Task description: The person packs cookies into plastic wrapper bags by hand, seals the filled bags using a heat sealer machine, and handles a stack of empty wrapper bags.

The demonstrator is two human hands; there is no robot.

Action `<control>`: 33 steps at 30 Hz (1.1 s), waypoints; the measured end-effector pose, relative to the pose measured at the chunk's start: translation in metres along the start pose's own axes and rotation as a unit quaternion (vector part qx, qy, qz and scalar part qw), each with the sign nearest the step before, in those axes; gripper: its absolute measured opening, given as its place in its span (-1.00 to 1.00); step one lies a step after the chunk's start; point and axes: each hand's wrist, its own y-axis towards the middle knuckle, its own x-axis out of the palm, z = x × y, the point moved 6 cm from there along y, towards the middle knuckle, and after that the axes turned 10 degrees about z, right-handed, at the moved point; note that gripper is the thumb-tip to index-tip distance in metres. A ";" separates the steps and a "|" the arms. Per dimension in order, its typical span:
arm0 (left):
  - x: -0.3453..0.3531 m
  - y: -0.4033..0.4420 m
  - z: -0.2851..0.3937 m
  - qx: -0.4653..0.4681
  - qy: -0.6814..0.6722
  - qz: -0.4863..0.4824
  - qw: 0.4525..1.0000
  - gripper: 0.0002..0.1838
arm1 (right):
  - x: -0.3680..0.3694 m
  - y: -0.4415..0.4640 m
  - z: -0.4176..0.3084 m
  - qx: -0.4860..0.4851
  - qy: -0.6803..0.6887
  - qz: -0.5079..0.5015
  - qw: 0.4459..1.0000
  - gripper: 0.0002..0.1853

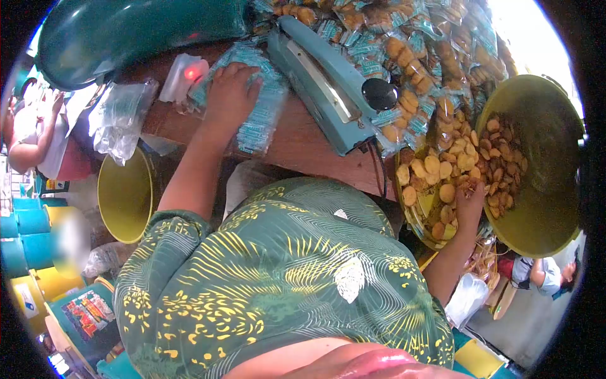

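My left hand point(232, 95) lies on a pile of flat plastic packets with blue-green print point(257, 126), fingers stretched over them and thumb apart. To its right stands a blue heat sealer point(322, 85) with a black round knob at its near end. My right hand point(469, 205) is among round brown cookies point(432, 165), its fingers closed around some of them; how many is hidden. Those cookies lie at the mouth of a yellow tub point(549, 183), which holds more brown cookies point(502, 158). Filled cookie packets point(413, 69) are heaped behind the sealer.
A large dark green tub point(139, 38) stands at the back left of the wooden table point(303, 142). Clear plastic bags point(123, 117) hang at the table's left, above a yellow bucket point(126, 196). Other people point(41, 136) are at the left and right edges.
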 end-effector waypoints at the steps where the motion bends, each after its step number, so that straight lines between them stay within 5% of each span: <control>1: -0.002 0.003 0.001 -0.011 0.017 0.020 1.000 -0.68 | 0.000 0.000 -0.001 0.005 -0.001 -0.014 1.000 -0.62; 5: 0.020 0.009 -0.034 -0.039 0.126 0.053 0.990 -0.69 | 0.002 -0.002 0.009 -0.033 -0.029 -0.018 0.999 -0.61; 8: 0.023 0.017 -0.041 -0.089 0.113 -0.087 0.986 -0.77 | 0.006 0.000 0.019 -0.027 0.019 -0.017 0.999 -0.60; 14: 0.022 0.025 -0.069 -0.132 -0.057 -0.033 0.989 -0.86 | 0.003 -0.002 0.020 -0.016 0.005 -0.043 0.999 -0.57; 19: -0.034 0.038 -0.029 -0.115 -0.142 0.069 0.981 -0.84 | 0.005 -0.002 0.023 -0.020 -0.009 -0.047 0.999 -0.55; 21: -0.052 0.041 -0.010 -0.105 -0.259 0.140 0.950 -0.82 | -0.006 -0.003 0.012 -0.134 -0.128 0.080 0.979 -0.56; 23: -0.067 0.041 0.014 -0.090 -0.410 0.201 0.885 -0.80 | -0.014 -0.004 -0.002 -0.117 -0.097 0.099 0.983 -0.58; 25: -0.096 0.046 0.063 0.019 -0.404 0.192 0.894 -0.78 | -0.034 -0.012 -0.051 0.034 0.087 0.009 0.996 -0.59; 27: -0.116 0.042 0.112 0.125 -0.431 0.143 0.882 -0.76 | -0.041 -0.032 -0.115 0.033 0.292 -0.155 0.943 -0.43; 29: -0.117 0.035 0.157 0.203 -0.508 0.043 0.836 -0.78 | -0.030 -0.059 -0.165 -0.008 0.469 -0.351 0.811 -0.28; 31: -0.108 0.021 0.199 0.292 -0.539 -0.037 0.790 -0.81 | -0.020 -0.089 -0.217 0.027 0.602 -0.433 0.670 -0.18; 33: -0.098 0.006 0.231 0.349 -0.555 -0.112 0.747 -0.84 | -0.012 -0.097 -0.233 0.081 0.655 -0.392 0.640 -0.13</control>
